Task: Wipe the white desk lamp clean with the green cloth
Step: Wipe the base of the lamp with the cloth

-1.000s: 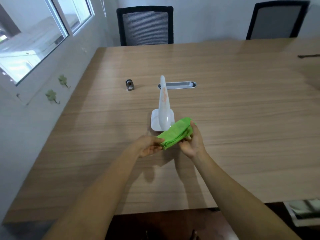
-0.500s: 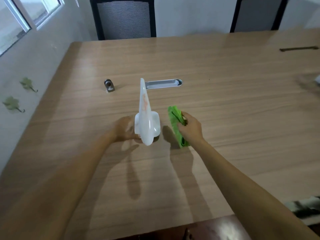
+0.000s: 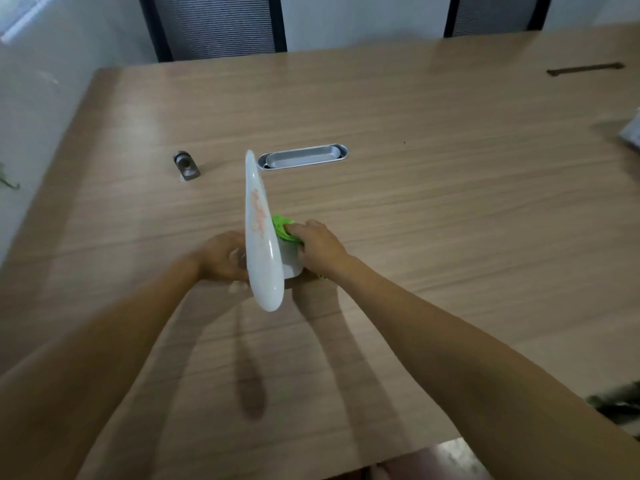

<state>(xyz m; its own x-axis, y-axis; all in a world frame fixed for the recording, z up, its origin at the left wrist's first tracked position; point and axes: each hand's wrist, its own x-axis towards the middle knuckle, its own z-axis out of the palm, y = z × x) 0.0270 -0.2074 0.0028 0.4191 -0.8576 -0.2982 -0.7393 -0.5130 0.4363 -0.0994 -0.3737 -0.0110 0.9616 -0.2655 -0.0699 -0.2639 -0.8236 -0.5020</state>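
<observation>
The white desk lamp (image 3: pixel 260 244) stands on the wooden table (image 3: pixel 433 209), its long head reaching toward me, with orange smears on its upper face. My left hand (image 3: pixel 221 258) grips the lamp's base from the left. My right hand (image 3: pixel 320 249) holds the bunched green cloth (image 3: pixel 282 228) against the right side of the lamp, above its base. Most of the cloth is hidden by my fingers and the lamp head.
A silver oval cable tray (image 3: pixel 303 157) is set into the table just behind the lamp. A small metal object (image 3: pixel 186 165) lies to its left. Two black mesh chairs (image 3: pixel 214 24) stand at the far edge. The wall runs along the left.
My right hand has brought the green cloth left from the tabletop onto the lamp. My left hand has closed on the base. The view has moved closer to the lamp.
</observation>
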